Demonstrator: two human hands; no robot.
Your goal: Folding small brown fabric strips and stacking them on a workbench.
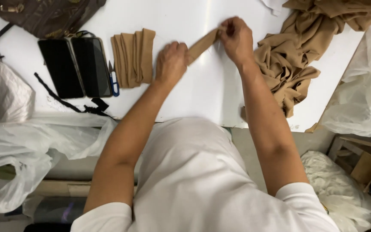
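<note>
Holding a tan strip (202, 44) of cloth stretched between them, both hands work over the white worktop (202, 90). The left hand (171, 62) is closed on the lower end of the strip, and the right hand (236, 39) pinches the upper end with the fingers shut. The strip looks soft, thin and light; it would sag if held in the middle, so the ends seem the best places to take it. Left of the strip lies a stack (134, 56) of folded strips, then small scissors (114, 79) and two phones (76, 66). Right of the strip is a loose tan heap (297, 56).
</note>
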